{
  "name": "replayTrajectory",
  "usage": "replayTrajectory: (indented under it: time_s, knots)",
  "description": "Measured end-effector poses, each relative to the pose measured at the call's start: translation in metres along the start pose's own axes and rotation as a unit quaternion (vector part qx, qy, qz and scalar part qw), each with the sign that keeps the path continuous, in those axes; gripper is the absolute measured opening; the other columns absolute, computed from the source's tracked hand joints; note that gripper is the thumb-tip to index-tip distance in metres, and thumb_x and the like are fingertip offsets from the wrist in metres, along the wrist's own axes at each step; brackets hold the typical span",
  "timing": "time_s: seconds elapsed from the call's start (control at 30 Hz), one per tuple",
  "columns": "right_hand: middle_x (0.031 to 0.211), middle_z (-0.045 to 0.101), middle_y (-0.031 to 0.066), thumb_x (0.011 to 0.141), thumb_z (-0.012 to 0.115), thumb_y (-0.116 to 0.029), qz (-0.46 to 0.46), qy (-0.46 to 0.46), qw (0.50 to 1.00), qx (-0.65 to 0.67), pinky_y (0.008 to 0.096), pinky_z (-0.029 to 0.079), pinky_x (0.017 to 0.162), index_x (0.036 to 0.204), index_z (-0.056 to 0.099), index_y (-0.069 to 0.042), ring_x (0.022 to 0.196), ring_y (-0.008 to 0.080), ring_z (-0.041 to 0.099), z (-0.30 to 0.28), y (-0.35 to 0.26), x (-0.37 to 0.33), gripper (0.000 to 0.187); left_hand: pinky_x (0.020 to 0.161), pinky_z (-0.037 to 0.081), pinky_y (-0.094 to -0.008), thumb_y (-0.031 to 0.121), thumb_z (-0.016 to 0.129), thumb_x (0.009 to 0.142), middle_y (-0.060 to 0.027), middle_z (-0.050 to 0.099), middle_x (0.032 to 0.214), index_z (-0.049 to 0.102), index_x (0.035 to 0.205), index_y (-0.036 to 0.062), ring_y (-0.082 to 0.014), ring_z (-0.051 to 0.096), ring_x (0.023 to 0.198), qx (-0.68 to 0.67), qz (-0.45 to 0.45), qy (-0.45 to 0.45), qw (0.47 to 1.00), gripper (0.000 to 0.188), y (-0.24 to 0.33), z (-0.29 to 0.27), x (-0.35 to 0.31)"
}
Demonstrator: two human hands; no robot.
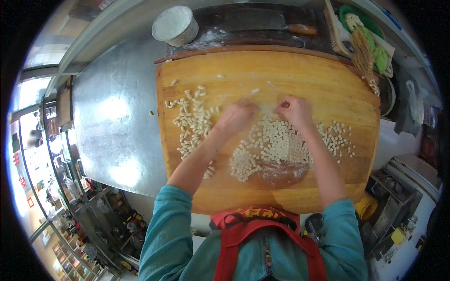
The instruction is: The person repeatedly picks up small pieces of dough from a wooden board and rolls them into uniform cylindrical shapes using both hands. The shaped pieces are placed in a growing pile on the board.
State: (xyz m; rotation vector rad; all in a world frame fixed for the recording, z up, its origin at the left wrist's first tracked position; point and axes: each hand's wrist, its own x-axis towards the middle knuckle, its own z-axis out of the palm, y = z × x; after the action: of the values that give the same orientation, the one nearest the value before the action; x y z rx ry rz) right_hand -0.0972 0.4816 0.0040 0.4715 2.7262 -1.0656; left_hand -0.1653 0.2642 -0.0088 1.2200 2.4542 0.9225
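Observation:
Small pale dough cubes (288, 143) lie massed on a floured wooden board (225, 196) before me. My right hand (296, 110) is at the far edge of this mass, its fingers curled together. Whatever they may hold is hidden. To its left, my left hand (239, 115) hovers above the board, its fingers smeared by motion. Between that hand and the board's left edge lie rolled, elongated dough pieces (194, 122). Looser cubes (338, 138) are scattered to the right of my right forearm.
Along the far edge stand a white tub of flour (174, 25) and a cleaver (262, 21) with a wooden handle. A straw brush (363, 49) leans by a basket at the far right. A metal tabletop (117, 122) adjoins the board's left side.

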Motion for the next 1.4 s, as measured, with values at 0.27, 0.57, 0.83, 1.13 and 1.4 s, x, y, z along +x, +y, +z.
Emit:
replayTrajectory:
  time_s: [0.27, 0.57, 0.83, 1.13, 1.4]
  knots:
    - [0.065, 0.065, 0.0103, 0.07, 0.077, -0.041, 0.06, 0.017, 0.997, -0.044, 0.0392, 0.045, 0.054, 0.069, 0.066, -0.006, 0.059, 0.0264, 0.062, -0.004, -0.004, 0.016, 0.036, 0.075, 0.052, -0.0382, 0.011, 0.065, 0.08, -0.0117, 0.066, 0.088, 0.068, 0.09, 0.0035, -0.0305, 0.063, 0.083, -0.033, 0.005, -0.009, 0.999, 0.013, -0.008, 0.0, 0.004]
    - [0.063, 0.061, 0.0181, 0.085, 0.063, -0.041, 0.046, 0.083, 0.991, -0.097, 0.044, 0.047, 0.058, 0.07, 0.065, -0.002, 0.062, 0.0341, 0.062, 0.006, -0.002, 0.032, 0.042, 0.067, 0.051, -0.0391, 0.022, 0.07, 0.076, -0.0115, 0.066, 0.085, 0.071, 0.085, 0.0097, -0.0298, 0.064, 0.079, -0.003, -0.123, -0.033, 0.992, 0.016, -0.004, -0.001, 0.009]
    - [0.071, 0.062, 0.0225, 0.082, 0.067, -0.025, -0.058, 0.031, 0.997, -0.046, 0.0432, 0.051, 0.065, 0.076, 0.069, -0.002, 0.07, 0.0343, 0.064, 0.018, -0.015, -0.031, 0.024, 0.062, 0.05, -0.0423, 0.035, 0.074, 0.072, -0.0107, 0.067, 0.071, 0.067, 0.076, 0.01, -0.0322, 0.064, 0.07, 0.058, -0.234, 0.021, 0.97, 0.026, -0.006, -0.005, 0.031]
    - [0.086, 0.064, 0.0206, 0.077, 0.064, -0.016, 0.003, -0.003, 1.0, -0.006, 0.0439, 0.051, 0.071, 0.084, 0.067, -0.001, 0.082, 0.0344, 0.063, 0.019, -0.004, -0.027, 0.017, 0.061, 0.05, -0.0434, 0.033, 0.066, 0.083, -0.0136, 0.066, 0.072, 0.064, 0.085, 0.0077, -0.035, 0.063, 0.067, 0.075, -0.23, 0.157, 0.957, 0.025, -0.025, 0.023, 0.036]
    - [0.089, 0.065, 0.0194, 0.078, 0.064, -0.014, -0.028, 0.024, 0.999, -0.022, 0.0426, 0.051, 0.074, 0.089, 0.067, -0.001, 0.083, 0.0343, 0.063, 0.018, -0.006, -0.026, 0.018, 0.07, 0.051, -0.0405, 0.023, 0.065, 0.082, -0.0128, 0.063, 0.087, 0.064, 0.097, 0.0071, -0.0322, 0.061, 0.084, 0.013, -0.089, 0.076, 0.993, 0.022, 0.023, 0.029, 0.004]
